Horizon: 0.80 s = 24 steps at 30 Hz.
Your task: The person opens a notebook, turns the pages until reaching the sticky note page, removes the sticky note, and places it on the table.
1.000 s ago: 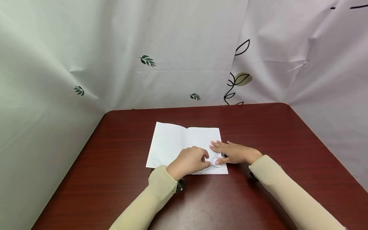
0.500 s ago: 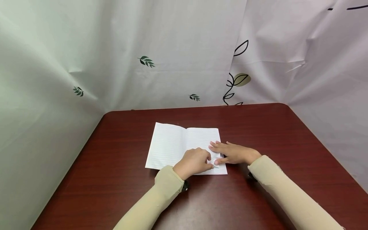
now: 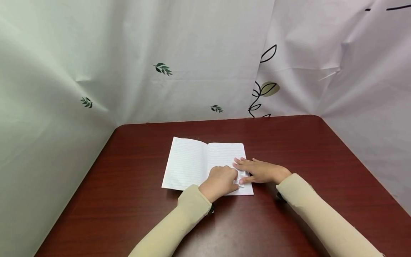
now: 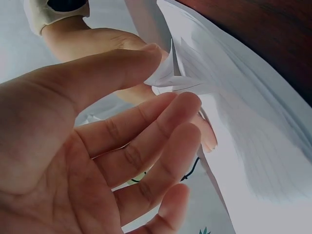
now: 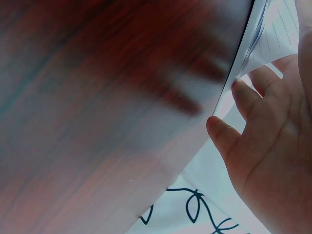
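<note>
An open notebook (image 3: 186,164) with lined white pages lies on the table. Over the lower part of its right page is a small folded paper (image 3: 241,174), white and creased, partly covered by both hands. My left hand (image 3: 221,181) reaches in from the left with curled fingers. In the left wrist view, its thumb and forefinger pinch a raised, lined flap of the folded paper (image 4: 178,85). My right hand (image 3: 261,172) lies over the page's right edge with fingers spread, thumb and fingertips resting on the folded paper. The right wrist view shows its palm (image 5: 273,131) beside the notebook's edge.
The dark red wooden table (image 3: 135,214) spreads out on every side of the notebook. White sheeting (image 3: 199,64) with leaf prints hangs behind and along both sides. Light sleeves (image 3: 173,228) cover the forearms, and a dark band (image 3: 281,197) shows under the right wrist.
My left hand has shifted slightly right, closer to the right thumb, covering more of the folded paper. My right hand has stayed in place on the page.
</note>
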Each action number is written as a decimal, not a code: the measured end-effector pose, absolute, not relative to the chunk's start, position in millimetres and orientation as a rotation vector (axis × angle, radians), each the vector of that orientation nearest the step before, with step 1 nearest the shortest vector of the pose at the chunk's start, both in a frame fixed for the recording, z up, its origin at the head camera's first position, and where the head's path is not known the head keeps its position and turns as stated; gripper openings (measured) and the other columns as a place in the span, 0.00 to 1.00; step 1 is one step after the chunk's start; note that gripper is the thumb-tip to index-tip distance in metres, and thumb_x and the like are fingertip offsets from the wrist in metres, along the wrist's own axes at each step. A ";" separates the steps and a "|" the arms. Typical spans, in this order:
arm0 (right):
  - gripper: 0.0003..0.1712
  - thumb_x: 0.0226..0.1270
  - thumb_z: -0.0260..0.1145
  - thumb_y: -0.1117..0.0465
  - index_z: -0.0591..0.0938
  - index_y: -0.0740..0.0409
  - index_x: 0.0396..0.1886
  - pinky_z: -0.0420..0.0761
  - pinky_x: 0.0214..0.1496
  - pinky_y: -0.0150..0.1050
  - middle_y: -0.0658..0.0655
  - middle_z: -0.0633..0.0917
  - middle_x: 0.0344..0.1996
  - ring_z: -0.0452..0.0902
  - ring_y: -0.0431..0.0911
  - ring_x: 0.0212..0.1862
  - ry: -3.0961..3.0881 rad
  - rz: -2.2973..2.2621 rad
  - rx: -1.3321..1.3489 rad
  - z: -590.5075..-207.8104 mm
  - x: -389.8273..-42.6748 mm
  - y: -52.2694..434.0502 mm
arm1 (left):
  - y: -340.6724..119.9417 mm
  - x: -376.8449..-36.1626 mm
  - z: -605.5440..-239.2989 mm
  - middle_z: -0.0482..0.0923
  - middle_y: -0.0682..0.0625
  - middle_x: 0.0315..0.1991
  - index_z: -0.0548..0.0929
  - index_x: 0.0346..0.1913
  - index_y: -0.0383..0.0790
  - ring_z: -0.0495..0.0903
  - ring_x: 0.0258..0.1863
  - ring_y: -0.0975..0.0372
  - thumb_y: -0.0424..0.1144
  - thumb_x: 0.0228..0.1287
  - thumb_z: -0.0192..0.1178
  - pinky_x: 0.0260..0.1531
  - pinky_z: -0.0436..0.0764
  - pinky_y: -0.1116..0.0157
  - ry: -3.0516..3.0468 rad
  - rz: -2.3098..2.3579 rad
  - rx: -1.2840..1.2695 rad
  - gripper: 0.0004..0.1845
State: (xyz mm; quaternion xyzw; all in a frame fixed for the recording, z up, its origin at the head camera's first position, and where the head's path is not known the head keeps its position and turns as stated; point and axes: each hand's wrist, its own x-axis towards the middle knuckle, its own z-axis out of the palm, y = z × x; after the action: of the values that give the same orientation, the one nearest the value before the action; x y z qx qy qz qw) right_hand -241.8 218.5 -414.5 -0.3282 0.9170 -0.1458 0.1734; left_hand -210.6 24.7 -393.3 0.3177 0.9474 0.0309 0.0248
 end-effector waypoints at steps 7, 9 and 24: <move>0.43 0.65 0.59 0.40 0.60 0.56 0.74 0.51 0.70 0.65 0.61 0.57 0.75 0.50 0.60 0.75 2.602 -0.413 -0.931 -413.9 -241.5 218.7 | 29.4 -208.2 -393.6 0.86 0.49 0.31 0.84 0.28 0.45 0.85 0.31 0.54 0.49 0.48 0.72 0.34 0.79 0.57 2.965 0.008 0.983 0.12; 0.43 0.65 0.59 0.40 0.60 0.56 0.74 0.50 0.70 0.65 0.61 0.57 0.75 0.50 0.60 0.75 2.599 -0.416 -0.931 -413.6 -241.3 218.6 | 30.2 -207.9 -394.4 0.86 0.49 0.32 0.85 0.31 0.45 0.85 0.32 0.54 0.49 0.48 0.73 0.34 0.78 0.57 2.974 0.000 0.980 0.13; 0.44 0.65 0.60 0.40 0.60 0.57 0.74 0.49 0.70 0.66 0.61 0.56 0.75 0.49 0.60 0.75 2.592 -0.419 -0.923 -412.5 -240.5 216.7 | 29.5 -207.1 -400.1 0.86 0.46 0.31 0.85 0.38 0.42 0.86 0.30 0.53 0.40 0.55 0.65 0.32 0.80 0.56 3.036 0.028 1.028 0.08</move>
State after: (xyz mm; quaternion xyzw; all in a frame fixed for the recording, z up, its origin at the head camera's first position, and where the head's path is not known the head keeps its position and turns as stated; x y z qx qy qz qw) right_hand -240.5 216.7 -412.5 -0.3264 0.9164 -0.1480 0.1785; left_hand -207.1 29.5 -400.1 0.3205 0.9467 0.0088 -0.0318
